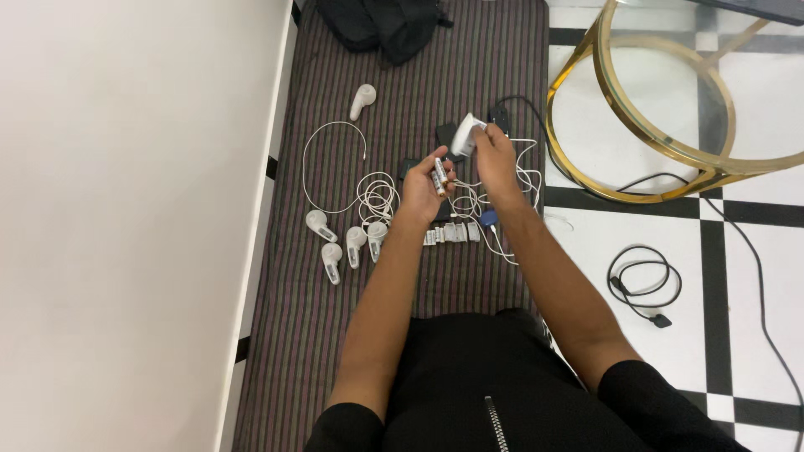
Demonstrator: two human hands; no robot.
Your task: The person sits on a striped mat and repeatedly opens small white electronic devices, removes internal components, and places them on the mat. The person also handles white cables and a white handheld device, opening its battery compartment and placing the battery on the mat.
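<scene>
1. Held up over the striped mat: a small white device, pinched in the fingers of the right hand, lifted clear of the clutter, probably to bring it close to the other hand.
2. Gripped in the left hand: a pair of slim batteries, fingers curled round them, ends pointing up toward the white device. Kept near it but apart from it, likely ready for loading; cannot tell whether any cover on the device is open.
3. Directly below the hands: a tangle of white cables and a row of small white blocks laid side by side, seemingly sorted in a line for easy reach. Just beside them, a small blue piece.
4. Partly hidden behind the hands: dark flat things, too covered to name.
5. Left of the hands: a coiled white cable and a long loose white loop spread flat on the mat.
6. Lower left: four white devices of the same kind lying grouped together, apparently set aside as a batch; one more lying alone farther up the mat.
7. At the far end of the mat: a black bag, out of the working area.
8. To the right, on the black-and-white tiled floor: a coiled black cable well apart from the mat, and the gold ring frame of a glass table.
</scene>
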